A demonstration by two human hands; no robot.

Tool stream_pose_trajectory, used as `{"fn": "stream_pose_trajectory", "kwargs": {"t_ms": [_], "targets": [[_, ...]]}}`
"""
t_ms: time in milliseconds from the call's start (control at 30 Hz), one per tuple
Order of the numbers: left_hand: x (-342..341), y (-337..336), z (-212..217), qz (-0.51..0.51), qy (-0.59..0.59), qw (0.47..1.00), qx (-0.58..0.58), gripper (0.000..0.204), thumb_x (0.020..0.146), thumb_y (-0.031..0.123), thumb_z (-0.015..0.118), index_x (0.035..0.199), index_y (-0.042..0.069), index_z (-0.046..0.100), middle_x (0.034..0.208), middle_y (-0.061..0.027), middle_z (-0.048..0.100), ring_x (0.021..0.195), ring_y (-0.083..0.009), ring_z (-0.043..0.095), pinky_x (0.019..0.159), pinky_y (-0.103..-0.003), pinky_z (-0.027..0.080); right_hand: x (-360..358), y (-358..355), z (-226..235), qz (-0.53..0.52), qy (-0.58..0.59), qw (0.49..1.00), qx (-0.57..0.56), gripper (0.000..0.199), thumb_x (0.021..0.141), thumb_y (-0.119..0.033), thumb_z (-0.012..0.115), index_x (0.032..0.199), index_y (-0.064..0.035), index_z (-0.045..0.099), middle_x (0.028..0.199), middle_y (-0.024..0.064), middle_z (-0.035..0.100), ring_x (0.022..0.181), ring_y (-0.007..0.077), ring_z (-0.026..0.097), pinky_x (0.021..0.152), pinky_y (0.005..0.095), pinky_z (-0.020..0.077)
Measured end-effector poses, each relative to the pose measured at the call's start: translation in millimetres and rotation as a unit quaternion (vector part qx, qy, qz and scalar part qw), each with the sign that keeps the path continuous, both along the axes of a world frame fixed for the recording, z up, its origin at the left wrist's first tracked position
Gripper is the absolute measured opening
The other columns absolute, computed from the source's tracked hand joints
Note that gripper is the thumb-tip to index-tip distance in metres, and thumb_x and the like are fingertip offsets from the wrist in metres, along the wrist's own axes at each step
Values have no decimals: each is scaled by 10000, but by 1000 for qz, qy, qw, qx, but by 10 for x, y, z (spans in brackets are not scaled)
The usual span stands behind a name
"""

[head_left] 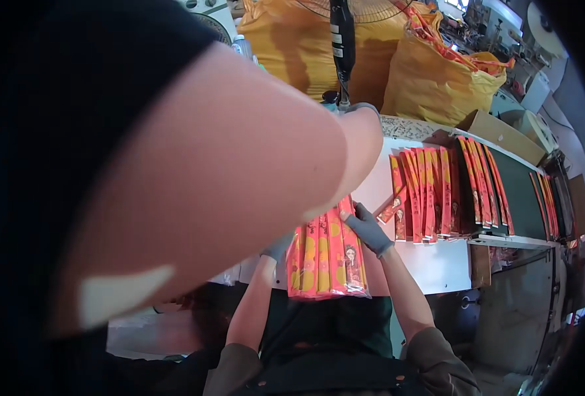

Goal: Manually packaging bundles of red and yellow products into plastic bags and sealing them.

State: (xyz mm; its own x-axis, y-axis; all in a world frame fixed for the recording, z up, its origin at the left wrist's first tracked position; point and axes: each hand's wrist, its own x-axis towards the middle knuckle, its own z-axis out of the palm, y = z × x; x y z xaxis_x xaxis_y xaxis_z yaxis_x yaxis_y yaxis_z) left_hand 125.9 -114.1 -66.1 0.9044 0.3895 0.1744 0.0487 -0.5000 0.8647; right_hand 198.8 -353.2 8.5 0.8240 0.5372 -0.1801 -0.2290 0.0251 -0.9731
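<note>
A bundle of flat red-and-gold packets [325, 257], apparently in clear plastic, stands at the near edge of the white table [441, 264], in front of my body. My right hand [370, 231], in a grey glove, grips the bundle's right side near its top. Against its left side is my left hand [276, 249], also gloved; a large bare arm hides most of its fingers. That other person's arm [240, 145], in a black sleeve, crosses very close from the left, and its bent far end covers the bundle's upper part.
Rows of red packets [424, 191] lie to the right, with more on a dark green conveyor belt [520, 185]. Yellow sacks [431, 79], one filled with red packets, stand behind the table. A black fan post [343, 46] rises at the back, near a cardboard box [504, 135].
</note>
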Motion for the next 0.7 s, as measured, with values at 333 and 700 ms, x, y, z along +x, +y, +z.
{"fn": "stream_pose_trajectory", "kwargs": {"t_ms": [333,700], "targets": [[-343,-270,874,-60,-9,995,-84,481,809,185,693,1195,-14,485,1069,-99,598,988,-188,569,855,-332,456,-17,-283,-85,11,-108,991,-82,697,821,-383,630,1301,68,402,1072,179,583,926,187,580,815,303,459],[-507,-1685,1968,-426,79,900,60,745,796,261,680,1383,-6,308,1411,-227,337,1339,-317,298,1080,-389,263,836,-3210,945,-361,-457,532,-615,638,813,-483,595,1204,8,486,1099,199,556,1058,393,497,981,450,356]]}}
